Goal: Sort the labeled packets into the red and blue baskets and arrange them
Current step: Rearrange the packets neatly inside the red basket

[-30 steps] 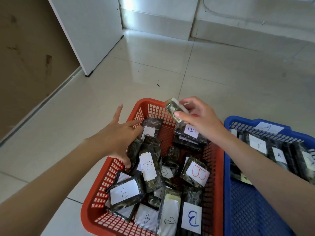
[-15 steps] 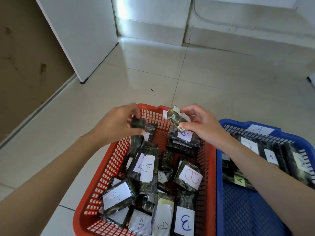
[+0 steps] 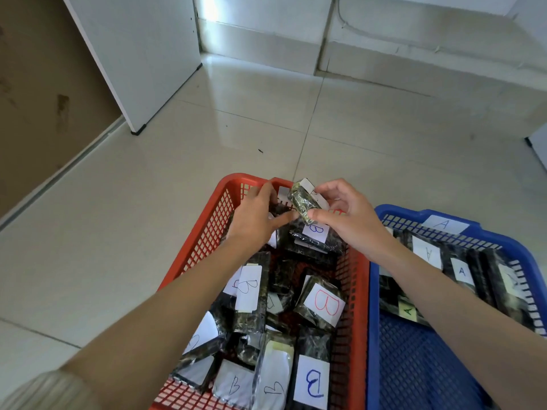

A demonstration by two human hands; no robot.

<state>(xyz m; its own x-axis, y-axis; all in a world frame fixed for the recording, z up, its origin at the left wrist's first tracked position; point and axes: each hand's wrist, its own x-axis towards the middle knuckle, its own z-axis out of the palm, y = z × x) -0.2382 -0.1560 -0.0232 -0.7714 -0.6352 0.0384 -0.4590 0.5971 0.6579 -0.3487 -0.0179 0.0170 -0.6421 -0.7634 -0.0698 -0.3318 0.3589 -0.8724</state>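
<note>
Right hand point(image 3: 349, 220) pinches a glossy, film-wrapped rectangular packet point(image 3: 305, 202) above the far end of the red mesh basket point(image 3: 207, 229), which is heaped with dark packets labeled "B" point(image 3: 322, 303). Left hand point(image 3: 257, 217) reaches alongside, its grip unclear. Blue mesh basket point(image 3: 373, 291) holds packets labeled "A" point(image 3: 429, 253).

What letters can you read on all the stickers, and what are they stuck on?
"B" in red: middle packet, red basket.
"B" in blue: front packet, same basket.
"B" in blue: back packet, same basket.
"B" in black: long packet, same basket.
"A": tag on the blue basket rim.
"A": lined-up packet, blue basket.
Label on the held packet in the right hand: unreadable.
</note>
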